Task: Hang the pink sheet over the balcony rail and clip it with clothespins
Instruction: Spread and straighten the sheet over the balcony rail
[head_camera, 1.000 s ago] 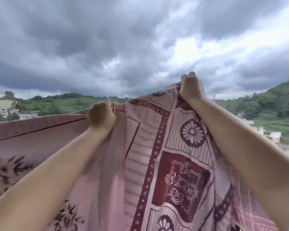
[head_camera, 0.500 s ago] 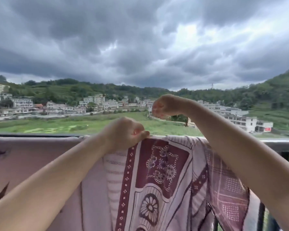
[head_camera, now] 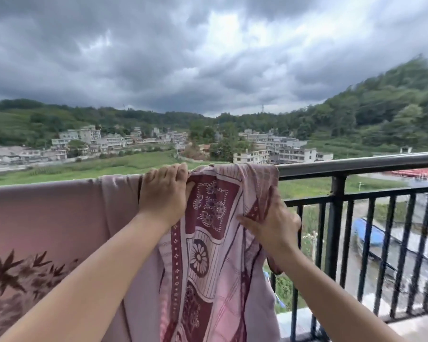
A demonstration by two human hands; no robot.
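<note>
The pink sheet (head_camera: 208, 243), patterned with maroon flowers and bands, hangs draped over the metal balcony rail (head_camera: 356, 165). A plainer pink stretch with dark leaf prints (head_camera: 47, 218) covers the rail to the left. My left hand (head_camera: 164, 193) grips the sheet where it folds over the top of the rail. My right hand (head_camera: 272, 225) pinches a bunched fold of the sheet lower down, at its right edge. No clothespins are in sight.
Black vertical bars (head_camera: 381, 243) run below the bare rail on the right, with a thick post (head_camera: 336, 218). A concrete ledge (head_camera: 405, 324) lies at the bars' foot. Beyond are fields, white buildings, wooded hills and dark clouds.
The sheet, held up high a second ago, has come down onto the rail. My left hand now presses it at the rail top; my right hand dropped from above the rail onto the hanging fabric.
</note>
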